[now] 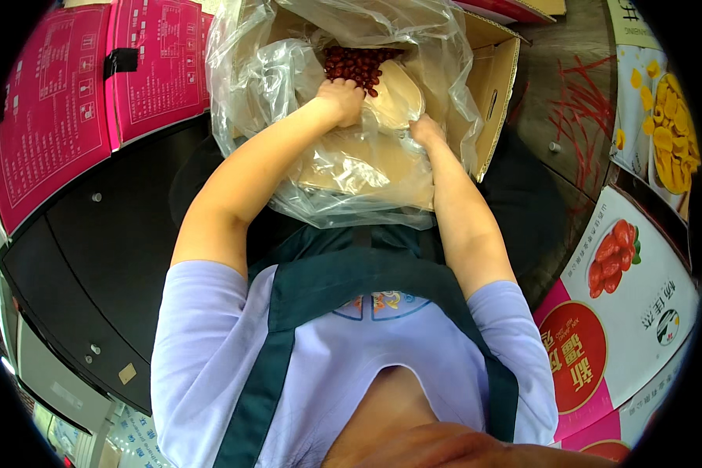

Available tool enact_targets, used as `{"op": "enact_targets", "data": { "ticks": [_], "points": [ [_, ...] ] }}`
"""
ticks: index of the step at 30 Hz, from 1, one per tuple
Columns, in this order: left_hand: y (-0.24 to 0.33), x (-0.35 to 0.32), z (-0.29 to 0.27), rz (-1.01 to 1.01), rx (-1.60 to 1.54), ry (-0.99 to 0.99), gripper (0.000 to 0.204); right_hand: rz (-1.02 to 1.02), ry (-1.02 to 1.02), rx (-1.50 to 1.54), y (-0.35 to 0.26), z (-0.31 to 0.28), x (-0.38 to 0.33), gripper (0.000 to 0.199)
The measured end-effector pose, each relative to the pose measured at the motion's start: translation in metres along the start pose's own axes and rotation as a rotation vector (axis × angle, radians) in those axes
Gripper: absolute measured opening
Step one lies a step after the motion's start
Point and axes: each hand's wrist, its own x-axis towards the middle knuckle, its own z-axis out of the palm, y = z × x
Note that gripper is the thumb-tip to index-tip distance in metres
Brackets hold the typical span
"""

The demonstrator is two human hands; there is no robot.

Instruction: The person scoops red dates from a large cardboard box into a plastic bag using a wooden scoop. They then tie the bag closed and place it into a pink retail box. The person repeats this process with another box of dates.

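In the head view, both hands are deep inside a cardboard carton that is lined with a large clear plastic bag. At the far end of the carton lies a heap of dark red dried fruits, which look like jujubes. The left hand is curled at the near edge of this heap, its fingers bent down and partly hidden among the fruits and the plastic. It seems closed around a handful, but I cannot tell how much it really holds. The right hand is just beside it, lower in the picture, pressed against a pale tan scoop-like piece — maybe a cardboard scoop or a folded flap. Its fingers go under the plastic film, so I cannot tell if they grip the piece or only steady it.

In my judgement, the step in hand is gathering fruits out of the lined carton: the left hand pulls them toward the body and the right one holds the scoop piece ready. A next move would call for keeping the bag wall out of the way and drawing the fruits onto the pale piece without spilling them over its edge.

The fruits lie just beyond the left knuckles, touching the fingers, and a little apart from the right hand — the pale piece is between them. Around the carton stand pink printed boxes on the left and white printed boxes with fruit pictures on the right.
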Motion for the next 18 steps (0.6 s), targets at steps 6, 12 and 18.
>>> {"op": "enact_targets", "data": {
  "ticks": [6,12,18],
  "points": [
    [-0.034,0.039,0.066,-0.209,-0.079,-0.503,0.063,0.087,-0.039,-0.029,-0.003,-0.001,0.004,0.053],
    [-0.038,0.076,0.036,-0.298,-0.301,-0.189,0.057,0.11,-0.03,0.0,-0.003,-0.002,0.012,0.054],
    [-0.039,0.133,0.076,-0.191,-0.246,0.244,0.075,0.068,-0.022,0.004,0.001,0.0,0.018,0.058]
  ]
}}
